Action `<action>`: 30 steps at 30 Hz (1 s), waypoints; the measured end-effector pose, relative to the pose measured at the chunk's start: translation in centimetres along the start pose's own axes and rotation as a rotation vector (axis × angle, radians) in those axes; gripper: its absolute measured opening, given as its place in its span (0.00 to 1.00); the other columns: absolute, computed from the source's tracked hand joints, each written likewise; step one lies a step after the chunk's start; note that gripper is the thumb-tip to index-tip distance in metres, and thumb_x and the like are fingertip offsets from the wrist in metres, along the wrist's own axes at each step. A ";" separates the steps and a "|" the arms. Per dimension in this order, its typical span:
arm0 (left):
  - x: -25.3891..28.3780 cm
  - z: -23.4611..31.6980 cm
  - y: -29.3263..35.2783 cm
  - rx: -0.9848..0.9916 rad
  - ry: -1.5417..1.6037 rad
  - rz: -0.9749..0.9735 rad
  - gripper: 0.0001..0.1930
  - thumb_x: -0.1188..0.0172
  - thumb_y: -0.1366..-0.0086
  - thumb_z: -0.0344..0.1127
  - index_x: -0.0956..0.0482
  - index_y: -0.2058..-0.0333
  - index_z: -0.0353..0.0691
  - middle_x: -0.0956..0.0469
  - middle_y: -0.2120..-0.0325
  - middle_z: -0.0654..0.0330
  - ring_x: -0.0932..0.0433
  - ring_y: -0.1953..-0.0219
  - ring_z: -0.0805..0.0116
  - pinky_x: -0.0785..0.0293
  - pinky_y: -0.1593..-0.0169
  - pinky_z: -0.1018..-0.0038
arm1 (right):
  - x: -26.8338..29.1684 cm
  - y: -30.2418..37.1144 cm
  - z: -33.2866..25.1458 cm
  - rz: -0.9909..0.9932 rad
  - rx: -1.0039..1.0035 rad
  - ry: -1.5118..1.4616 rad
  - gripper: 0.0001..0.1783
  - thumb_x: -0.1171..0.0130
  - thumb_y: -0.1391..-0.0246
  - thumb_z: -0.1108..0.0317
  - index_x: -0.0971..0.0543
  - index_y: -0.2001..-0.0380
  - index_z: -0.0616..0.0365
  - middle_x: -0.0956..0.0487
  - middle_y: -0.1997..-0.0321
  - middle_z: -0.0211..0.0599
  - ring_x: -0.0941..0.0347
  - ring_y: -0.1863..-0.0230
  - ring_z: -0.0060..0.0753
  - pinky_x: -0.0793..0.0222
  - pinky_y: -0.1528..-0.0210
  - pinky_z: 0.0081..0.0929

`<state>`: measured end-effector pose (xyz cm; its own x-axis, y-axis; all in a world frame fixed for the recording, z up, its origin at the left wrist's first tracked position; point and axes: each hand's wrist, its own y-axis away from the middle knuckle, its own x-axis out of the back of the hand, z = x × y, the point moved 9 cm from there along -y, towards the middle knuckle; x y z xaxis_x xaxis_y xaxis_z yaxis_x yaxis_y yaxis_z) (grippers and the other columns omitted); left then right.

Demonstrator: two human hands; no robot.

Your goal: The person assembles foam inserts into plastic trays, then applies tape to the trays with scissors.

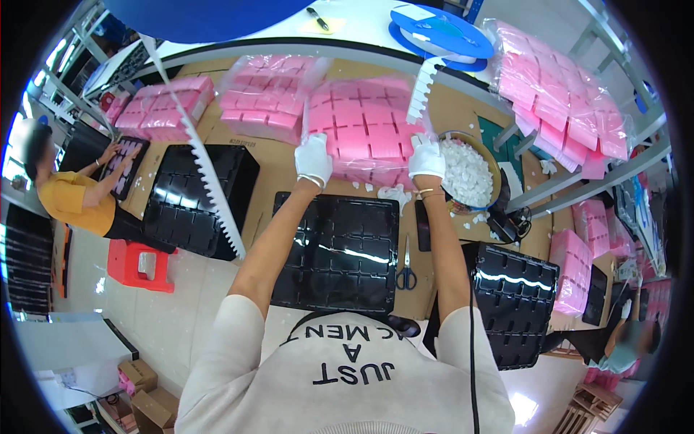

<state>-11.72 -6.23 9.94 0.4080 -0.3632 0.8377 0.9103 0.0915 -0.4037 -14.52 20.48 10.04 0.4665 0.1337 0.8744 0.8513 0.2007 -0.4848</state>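
A pack of pink foam blocks (pixel 361 130) in clear plastic lies on the brown bench surface in front of me. My left hand (pixel 314 158), in a white glove, grips its near left side. On its near right side my right hand (pixel 426 158), also gloved, is closed on the pack's edge and wrap. Nearer to me is a glossy black tray (pixel 336 253) with several compartments. Dark-handled scissors (pixel 406 271) lie just right of the tray. White foam scraps (pixel 394 194) are strewn between the pack and the tray.
A bowl of white pieces (pixel 466 173) stands by my right hand. More pink packs (pixel 267 94) lie at the back left. Black tray stacks (pixel 199 195) flank me. White toothed strips hang from blue reels (pixel 441 32). A co-worker (pixel 72 192) handles a tray at left.
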 end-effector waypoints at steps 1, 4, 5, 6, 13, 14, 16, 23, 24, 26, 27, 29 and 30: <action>-1.3 -0.8 0.6 0.049 -0.064 -0.126 0.20 0.39 0.49 0.28 0.23 0.54 0.37 0.22 0.63 0.48 0.21 0.59 0.46 0.26 0.52 0.56 | -1.0 0.0 0.8 0.002 -0.003 -0.005 0.18 0.44 0.53 0.69 0.20 0.56 0.49 0.22 0.49 0.37 0.25 0.51 0.44 0.27 0.50 0.38; -0.6 -1.0 1.2 -0.058 -0.091 -0.018 0.19 0.41 0.51 0.25 0.23 0.57 0.38 0.23 0.66 0.47 0.21 0.62 0.45 0.24 0.57 0.58 | -4.5 -0.5 2.0 -0.220 0.045 -0.087 0.16 0.43 0.53 0.68 0.19 0.57 0.50 0.22 0.50 0.36 0.25 0.50 0.44 0.28 0.50 0.38; -0.3 -0.8 1.5 -0.116 -0.111 0.030 0.18 0.41 0.51 0.24 0.22 0.58 0.37 0.23 0.66 0.47 0.21 0.62 0.45 0.23 0.57 0.58 | -4.9 -0.6 2.1 -0.224 0.053 -0.092 0.16 0.43 0.53 0.68 0.19 0.57 0.50 0.22 0.50 0.36 0.25 0.50 0.44 0.28 0.50 0.38; -0.4 -1.1 1.3 -0.108 -0.114 0.027 0.18 0.41 0.51 0.24 0.22 0.58 0.37 0.23 0.66 0.47 0.21 0.62 0.45 0.23 0.57 0.58 | -4.5 -0.7 2.0 -0.145 0.097 -0.106 0.15 0.43 0.53 0.68 0.19 0.60 0.49 0.21 0.54 0.37 0.25 0.53 0.45 0.27 0.52 0.39; -1.4 -3.7 1.0 -0.069 0.303 0.028 0.12 0.44 0.49 0.21 0.20 0.64 0.32 0.20 0.60 0.47 0.21 0.57 0.48 0.24 0.52 0.62 | -4.6 -1.2 2.8 -0.047 0.134 -0.237 0.10 0.44 0.52 0.66 0.16 0.68 0.50 0.19 0.64 0.42 0.22 0.60 0.49 0.26 0.57 0.42; -2.0 -3.9 0.8 0.010 0.405 -0.034 0.11 0.45 0.49 0.20 0.20 0.65 0.32 0.19 0.60 0.47 0.21 0.57 0.48 0.24 0.52 0.63 | -4.9 -1.3 3.6 -0.037 0.118 -0.273 0.09 0.44 0.52 0.66 0.16 0.69 0.50 0.18 0.65 0.43 0.22 0.61 0.49 0.26 0.57 0.42; -3.6 -6.1 0.5 0.036 0.475 -0.065 0.11 0.45 0.49 0.21 0.19 0.66 0.33 0.19 0.61 0.48 0.21 0.57 0.49 0.24 0.51 0.63 | -5.6 -2.0 3.3 -0.088 0.104 -0.253 0.10 0.44 0.51 0.65 0.15 0.69 0.51 0.18 0.65 0.44 0.21 0.62 0.49 0.26 0.57 0.43; -2.1 -2.2 -1.0 -0.241 0.057 -0.148 0.07 0.42 0.48 0.30 0.18 0.70 0.37 0.19 0.69 0.54 0.20 0.61 0.54 0.28 0.53 0.59 | -0.6 -3.9 3.2 -0.027 -0.075 -0.349 0.11 0.43 0.53 0.62 0.14 0.71 0.52 0.18 0.67 0.48 0.22 0.63 0.53 0.26 0.56 0.44; -2.1 -2.2 -1.3 -0.243 0.057 -0.147 0.07 0.42 0.48 0.30 0.18 0.70 0.37 0.19 0.69 0.54 0.20 0.61 0.54 0.28 0.53 0.59 | -0.3 -4.4 3.2 -0.024 -0.091 -0.334 0.11 0.42 0.54 0.61 0.14 0.71 0.52 0.18 0.67 0.49 0.22 0.61 0.53 0.26 0.56 0.43; -1.7 -2.4 -1.8 -0.261 0.075 -0.147 0.11 0.39 0.49 0.36 0.18 0.68 0.37 0.19 0.66 0.55 0.21 0.61 0.53 0.28 0.54 0.58 | 1.1 -4.7 2.6 -0.021 -0.188 -0.385 0.12 0.42 0.54 0.60 0.14 0.70 0.52 0.18 0.66 0.49 0.22 0.60 0.53 0.26 0.55 0.41; -1.4 -2.1 -1.7 -0.262 0.075 -0.145 0.11 0.39 0.49 0.36 0.18 0.68 0.37 0.19 0.66 0.55 0.21 0.61 0.53 0.28 0.54 0.58 | 1.8 -4.7 3.0 -0.021 -0.293 -0.430 0.13 0.41 0.53 0.59 0.14 0.69 0.53 0.18 0.64 0.49 0.22 0.60 0.53 0.26 0.55 0.40; 0.8 0.6 -1.0 -0.249 -0.078 -0.162 0.23 0.32 0.54 0.44 0.20 0.60 0.38 0.23 0.54 0.53 0.23 0.53 0.53 0.28 0.52 0.59 | 2.9 -5.1 3.0 -0.063 -0.349 -0.438 0.14 0.41 0.53 0.58 0.15 0.67 0.53 0.18 0.63 0.49 0.22 0.59 0.53 0.26 0.55 0.39; 1.0 1.1 -0.5 -0.250 -0.079 -0.163 0.23 0.32 0.54 0.44 0.20 0.60 0.38 0.23 0.54 0.53 0.23 0.53 0.53 0.28 0.52 0.59 | 2.8 -5.1 3.0 -0.106 -0.395 -0.452 0.15 0.41 0.53 0.58 0.15 0.65 0.54 0.18 0.62 0.49 0.22 0.58 0.53 0.26 0.54 0.38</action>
<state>-11.67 -5.61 11.40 0.2706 -0.2804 0.9210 0.9229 -0.1966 -0.3310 -18.28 22.76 14.94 0.2996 0.5492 0.7801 0.9527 -0.1281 -0.2757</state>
